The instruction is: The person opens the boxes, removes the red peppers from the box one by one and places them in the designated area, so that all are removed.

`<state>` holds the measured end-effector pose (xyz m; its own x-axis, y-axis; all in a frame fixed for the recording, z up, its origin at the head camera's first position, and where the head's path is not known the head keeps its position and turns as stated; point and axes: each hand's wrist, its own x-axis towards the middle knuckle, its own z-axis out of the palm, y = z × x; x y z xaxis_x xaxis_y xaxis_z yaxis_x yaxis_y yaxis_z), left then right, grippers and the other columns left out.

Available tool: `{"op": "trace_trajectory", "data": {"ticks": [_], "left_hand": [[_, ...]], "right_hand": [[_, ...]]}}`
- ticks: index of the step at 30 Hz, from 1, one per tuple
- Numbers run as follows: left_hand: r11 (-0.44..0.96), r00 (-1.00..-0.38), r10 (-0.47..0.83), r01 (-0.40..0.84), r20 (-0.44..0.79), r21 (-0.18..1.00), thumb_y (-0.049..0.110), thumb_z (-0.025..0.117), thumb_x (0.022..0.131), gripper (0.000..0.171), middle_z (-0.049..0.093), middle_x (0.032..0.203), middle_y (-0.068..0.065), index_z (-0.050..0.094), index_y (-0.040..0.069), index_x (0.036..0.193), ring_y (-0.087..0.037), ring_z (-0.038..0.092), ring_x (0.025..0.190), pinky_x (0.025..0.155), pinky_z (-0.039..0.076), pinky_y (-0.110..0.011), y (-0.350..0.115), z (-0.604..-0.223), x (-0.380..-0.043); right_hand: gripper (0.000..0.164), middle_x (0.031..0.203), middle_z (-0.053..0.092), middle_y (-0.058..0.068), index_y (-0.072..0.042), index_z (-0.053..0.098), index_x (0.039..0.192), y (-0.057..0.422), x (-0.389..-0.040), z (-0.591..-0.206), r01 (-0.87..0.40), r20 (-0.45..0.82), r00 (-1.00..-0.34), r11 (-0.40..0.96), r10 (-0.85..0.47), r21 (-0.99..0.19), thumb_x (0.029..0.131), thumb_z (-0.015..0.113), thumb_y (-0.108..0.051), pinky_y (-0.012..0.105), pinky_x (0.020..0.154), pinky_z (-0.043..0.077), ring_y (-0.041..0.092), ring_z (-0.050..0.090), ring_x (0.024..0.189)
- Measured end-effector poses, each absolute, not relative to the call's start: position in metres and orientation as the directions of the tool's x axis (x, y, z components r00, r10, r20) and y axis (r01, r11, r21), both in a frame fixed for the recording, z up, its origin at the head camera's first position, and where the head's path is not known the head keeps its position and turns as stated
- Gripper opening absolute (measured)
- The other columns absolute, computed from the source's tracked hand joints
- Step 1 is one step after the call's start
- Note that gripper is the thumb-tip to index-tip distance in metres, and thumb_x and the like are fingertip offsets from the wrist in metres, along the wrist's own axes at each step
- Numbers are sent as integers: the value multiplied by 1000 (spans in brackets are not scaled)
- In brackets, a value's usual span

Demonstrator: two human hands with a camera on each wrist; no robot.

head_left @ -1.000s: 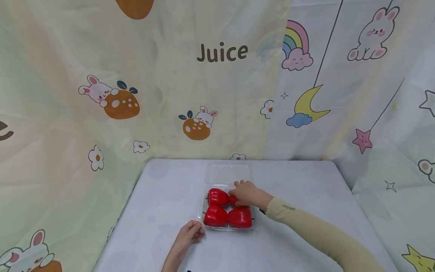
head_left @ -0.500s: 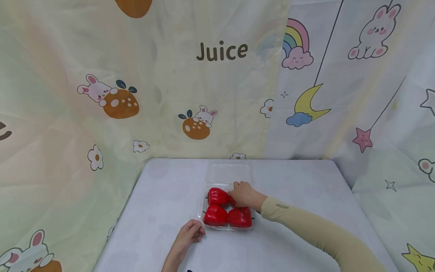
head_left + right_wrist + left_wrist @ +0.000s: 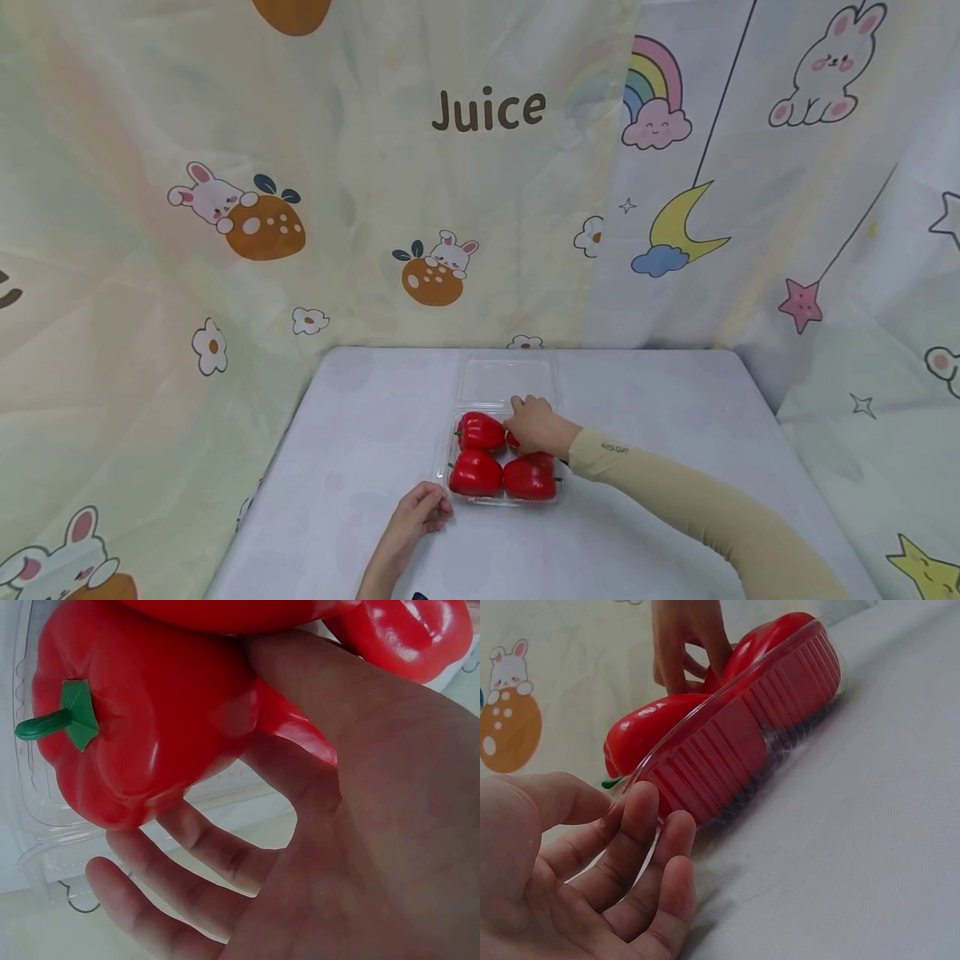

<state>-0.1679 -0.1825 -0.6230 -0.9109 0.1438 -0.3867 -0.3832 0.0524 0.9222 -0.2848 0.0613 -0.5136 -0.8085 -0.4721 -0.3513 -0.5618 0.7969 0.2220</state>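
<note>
Clock read from tray centre, 12 pointing away from the person.

Held item: far-right pepper [image 3: 161,735], in its pocket at 1–2 o'clock. Right hand [image 3: 542,427] has it: thumb on one side, fingers curled round the other, some reaching underneath. Left hand [image 3: 418,510] sits at 7–8, thumb and finger pinching the rim corner of the clear tray [image 3: 712,761], other fingers loosely bent.

Handling guess: pepper looks like a plastic or foam model, so light, fairly stiff, low damage risk. Glossy skin, probably a bit slippery. Best hold is across the wide body, pads in the lobe grooves. Stem [image 3: 43,726] is thin, hooked, green, with a flat angular collar; looks glued in, wouldn't lift by it.

Tray: thin, ribbed, see-through plastic. Probably flexes and slides easily, so the rim corner is a sensible anchor. Lid [image 3: 506,381] lies folded back at 12, same clear sheet, shallow raised border.

Neighbours, all shiny red, blocky, lobed: far-left pepper [image 3: 481,432] at 10–11, near-left pepper [image 3: 476,473] at 7–8, near-right pepper [image 3: 529,477] at 4–5. Tight packing, little finger room around the grip.

Support: pale, matte table cloth [image 3: 637,533]. Right forearm comes in from 4 in a smooth beige sleeve [image 3: 660,492].
</note>
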Motion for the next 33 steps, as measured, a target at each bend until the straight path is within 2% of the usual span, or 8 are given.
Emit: {"op": "trace_trajectory", "data": {"ticks": [5,9,13,17,24,33], "left_hand": [[54,-911,143,-383,-387,922,29,52,104,25,68,96,-2,59,5,109,-14,65,91,80,54,-31,-183,-621,-168],[44,-909,152,-387,-389,921,29,52,105,26,68,95,-1,59,5,109,-14,65,90,80,53,-32,-184,-624,-168],[40,-908,158,-386,-387,922,29,51,105,25,68,94,0,59,5,109,-14,65,90,80,53,-32,-184,-625,-169],[36,-911,155,-381,-381,924,28,50,105,24,67,94,0,59,6,108,-14,66,90,80,53,-32,-184,-625,-168],[36,-914,136,-381,-382,924,30,51,105,28,67,95,0,58,4,110,-13,67,92,82,55,-32,-181,-621,-167],[38,-915,136,-378,-380,925,31,50,105,30,67,95,-1,58,3,111,-14,67,92,81,54,-32,-180,-623,-168]], "right_hand": [[31,98,55,4,-24,73,110,56,-286,-514,-557,-356,-817,780,-453,287,84,78,-40,32,73,55,19,53,82],[24,96,55,6,-21,74,108,49,-285,-513,-545,-363,-828,766,-428,340,91,69,-37,37,69,58,21,55,81],[24,96,53,6,-20,73,110,46,-284,-513,-529,-370,-835,779,-406,338,93,67,-36,36,68,57,22,55,82],[28,98,50,6,-20,72,111,48,-286,-513,-509,-378,-836,818,-397,268,87,74,-35,33,72,56,20,51,84],[49,103,53,5,-21,66,121,57,-289,-513,-513,-351,-820,852,-453,99,77,85,-32,32,77,53,20,51,90],[66,112,60,5,-16,56,129,68,-288,-505,-546,-330,-795,837,-508,28,74,88,-28,37,83,56,22,55,100]]}}
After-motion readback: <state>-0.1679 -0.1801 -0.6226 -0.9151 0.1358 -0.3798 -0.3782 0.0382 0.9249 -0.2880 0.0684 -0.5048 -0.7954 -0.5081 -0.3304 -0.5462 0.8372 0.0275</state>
